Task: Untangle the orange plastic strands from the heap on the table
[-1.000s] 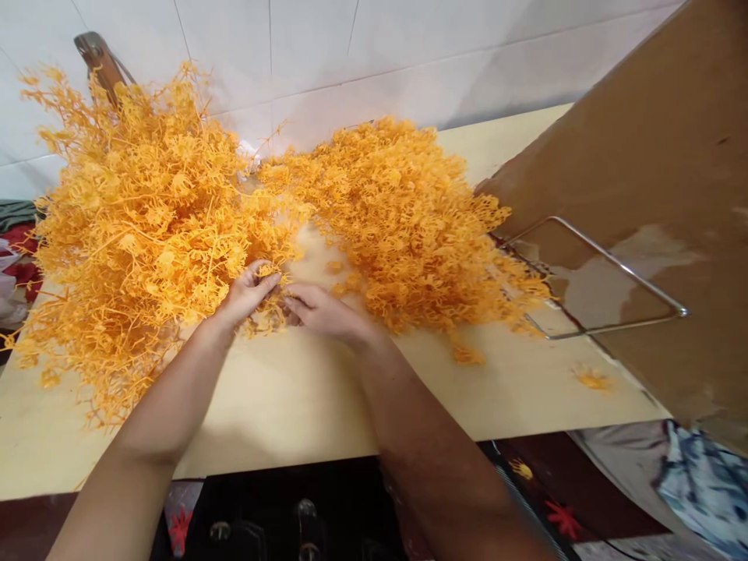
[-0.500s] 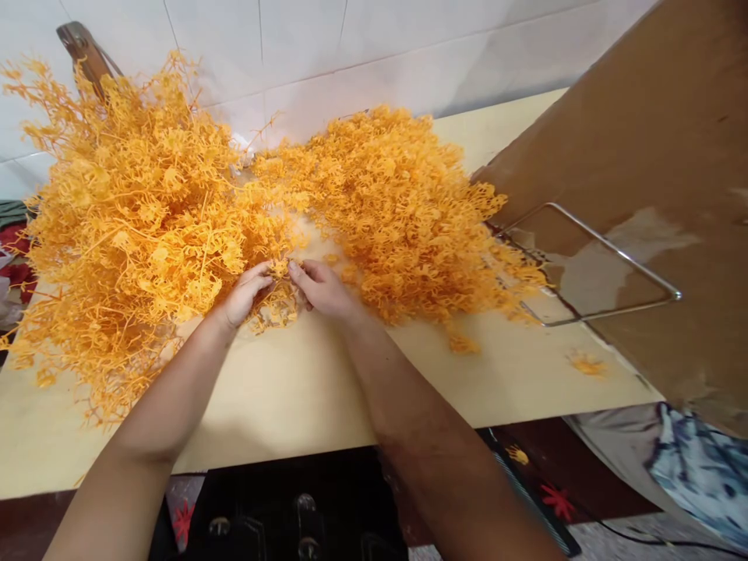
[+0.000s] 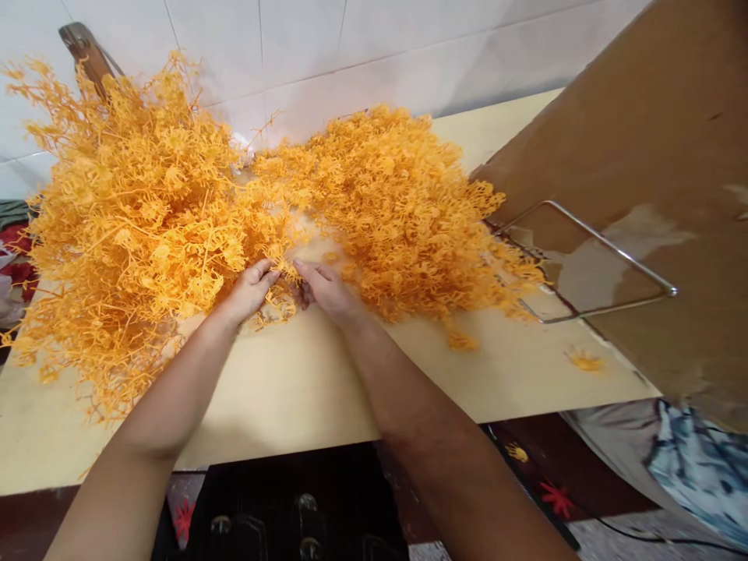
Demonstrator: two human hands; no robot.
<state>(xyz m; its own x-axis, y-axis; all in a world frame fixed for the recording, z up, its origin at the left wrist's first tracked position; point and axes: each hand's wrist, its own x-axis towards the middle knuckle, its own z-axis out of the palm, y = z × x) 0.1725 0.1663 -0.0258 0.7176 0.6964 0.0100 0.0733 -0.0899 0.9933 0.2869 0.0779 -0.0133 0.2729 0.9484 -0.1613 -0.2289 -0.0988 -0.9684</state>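
Over the middle of the table my left hand (image 3: 251, 292) pinches a small orange plastic flower sprig (image 3: 287, 270) between thumb and fingers. My right hand (image 3: 326, 291) meets it from the other side, its thumb and forefinger closed on the same sprig. The tips of the fingers partly cover the piece. Beside my left hand rises a tall, loose heap of branching orange plastic stems (image 3: 146, 210). A lower, denser pile of orange plastic flower pieces (image 3: 403, 210) lies to the right of my right hand. A few loose orange bits (image 3: 274, 312) rest just below the hands.
A large cardboard box (image 3: 643, 156) leans in at the right, with a bent metal wire frame (image 3: 613, 245) against it. White tiles (image 3: 397, 47) back the pale table (image 3: 280, 389). One orange piece (image 3: 584, 360) lies near the right edge; red pieces (image 3: 558, 499) are below.
My hands have shifted slightly around the sprig, and more of it shows between the fingertips. The heaps stay as they were.
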